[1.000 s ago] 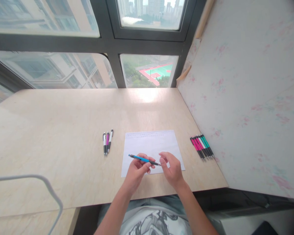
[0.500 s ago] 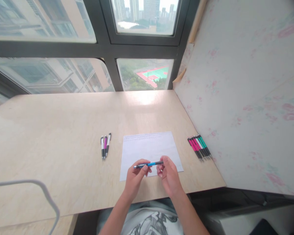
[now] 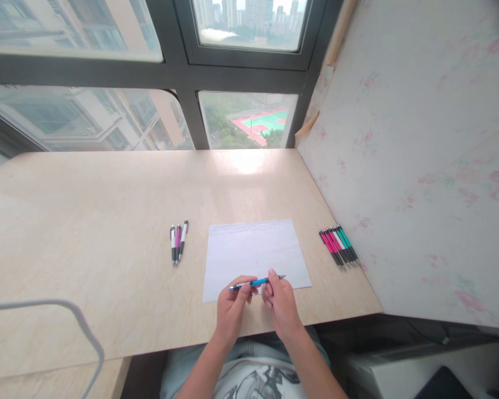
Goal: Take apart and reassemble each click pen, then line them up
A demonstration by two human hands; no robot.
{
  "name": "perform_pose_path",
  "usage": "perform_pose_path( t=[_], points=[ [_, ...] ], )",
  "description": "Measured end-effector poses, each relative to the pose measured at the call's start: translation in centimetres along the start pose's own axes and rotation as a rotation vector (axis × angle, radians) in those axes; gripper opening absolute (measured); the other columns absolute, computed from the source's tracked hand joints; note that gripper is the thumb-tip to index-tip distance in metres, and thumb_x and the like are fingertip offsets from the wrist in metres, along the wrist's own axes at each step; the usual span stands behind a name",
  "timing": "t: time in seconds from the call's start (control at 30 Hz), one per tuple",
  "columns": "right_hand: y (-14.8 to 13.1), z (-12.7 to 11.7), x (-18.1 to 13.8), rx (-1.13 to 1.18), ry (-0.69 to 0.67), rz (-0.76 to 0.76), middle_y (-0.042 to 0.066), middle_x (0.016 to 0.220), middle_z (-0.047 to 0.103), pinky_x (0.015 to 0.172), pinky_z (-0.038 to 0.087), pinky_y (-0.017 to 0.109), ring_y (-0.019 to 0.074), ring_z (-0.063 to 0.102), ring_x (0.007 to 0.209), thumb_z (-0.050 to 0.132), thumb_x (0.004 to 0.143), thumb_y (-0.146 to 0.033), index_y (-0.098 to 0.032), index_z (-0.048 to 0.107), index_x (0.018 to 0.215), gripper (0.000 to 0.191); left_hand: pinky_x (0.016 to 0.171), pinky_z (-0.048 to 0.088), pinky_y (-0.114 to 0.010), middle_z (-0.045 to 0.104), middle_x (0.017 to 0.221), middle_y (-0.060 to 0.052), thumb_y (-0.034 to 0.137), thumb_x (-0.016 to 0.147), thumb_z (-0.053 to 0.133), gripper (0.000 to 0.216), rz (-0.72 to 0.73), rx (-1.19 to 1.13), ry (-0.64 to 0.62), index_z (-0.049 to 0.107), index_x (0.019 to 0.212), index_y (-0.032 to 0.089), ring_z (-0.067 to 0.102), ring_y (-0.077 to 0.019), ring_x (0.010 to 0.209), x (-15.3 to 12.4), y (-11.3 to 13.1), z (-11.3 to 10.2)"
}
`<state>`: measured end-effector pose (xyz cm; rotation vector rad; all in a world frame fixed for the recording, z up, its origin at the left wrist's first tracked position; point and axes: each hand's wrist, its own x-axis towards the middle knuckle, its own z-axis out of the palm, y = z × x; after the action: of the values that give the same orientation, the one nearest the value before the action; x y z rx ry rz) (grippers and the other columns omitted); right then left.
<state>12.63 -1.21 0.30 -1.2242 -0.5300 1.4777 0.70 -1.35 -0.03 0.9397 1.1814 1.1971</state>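
A blue ballpoint pen (image 3: 256, 282) with a dark grip lies crosswise between my hands, its metal tip pointing right. My left hand (image 3: 233, 305) pinches the clip end between thumb and fingers. The thumb and curled fingers of my right hand (image 3: 281, 302) close on the dark grip near the tip. Both hands hover over the lower edge of a white sheet of paper (image 3: 249, 249), which has a few lines of small writing along its top.
Left of the paper lie a purple pen (image 3: 178, 244) and two white ones. A row of pink, white and green pens (image 3: 339, 246) rests by the papered wall (image 3: 419, 166). A grey cable (image 3: 77, 313) curves over the desk's left front; windows stand behind.
My right hand has shifted slightly left along the pen, and the pen's metal tip now shows beyond my fingers. The left hand keeps its hold. The camera view has tilted slightly.
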Motion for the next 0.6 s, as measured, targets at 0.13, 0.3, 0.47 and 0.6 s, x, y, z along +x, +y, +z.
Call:
perform_pose_path(
  t=[0.13, 0.3, 0.47, 0.6],
  points=[
    [0.6, 0.3, -0.2, -0.066, 0.029, -0.060, -0.007, 0.043, 0.027, 0.043, 0.021, 0.025, 0.0089, 0.025, 0.043, 0.051, 0.085, -0.064, -0.023, 0.031, 0.049, 0.058, 0.061, 0.044, -0.026, 0.067, 0.070, -0.005, 0.046, 0.080, 0.068, 0.033, -0.055, -0.167, 0.067, 0.072, 0.087, 0.014, 0.056, -0.0145, 0.063, -0.4, -0.4, 0.8],
    [1.5, -0.6, 0.2, -0.252, 0.025, -0.194, -0.006, 0.045, 0.032, 0.045, 0.025, 0.025, 0.0098, 0.029, 0.045, 0.051, 0.086, -0.061, -0.023, 0.037, 0.051, 0.054, 0.055, 0.043, -0.022, 0.066, 0.068, -0.006, 0.046, 0.075, 0.072, 0.036, -0.228, -0.373, 0.138, 0.070, 0.081, 0.011, 0.055, -0.0117, 0.060, -0.6, 0.5, 1.7],
    [0.8, -1.3, 0.3, -0.429, -0.046, -0.309, -0.005, 0.048, 0.038, 0.049, 0.031, 0.025, 0.0105, 0.035, 0.048, 0.046, 0.091, -0.056, -0.021, 0.041, 0.054, 0.051, 0.053, 0.042, -0.019, 0.067, 0.068, -0.005, 0.043, 0.074, 0.075, 0.033, -0.346, -0.458, 0.149, 0.068, 0.077, 0.011, 0.054, -0.0088, 0.058, -0.7, 1.1, 1.8],
    [-0.4, -1.8, 0.1, -0.420, -0.157, -0.307, -0.002, 0.056, 0.050, 0.056, 0.039, 0.025, 0.0115, 0.046, 0.054, 0.048, 0.092, -0.048, -0.020, 0.050, 0.060, 0.043, 0.055, 0.043, -0.020, 0.067, 0.069, -0.005, 0.044, 0.074, 0.074, 0.033, -0.306, -0.414, 0.136, 0.070, 0.080, 0.011, 0.055, -0.0098, 0.060, -0.7, 1.2, 1.4]
  ],
)
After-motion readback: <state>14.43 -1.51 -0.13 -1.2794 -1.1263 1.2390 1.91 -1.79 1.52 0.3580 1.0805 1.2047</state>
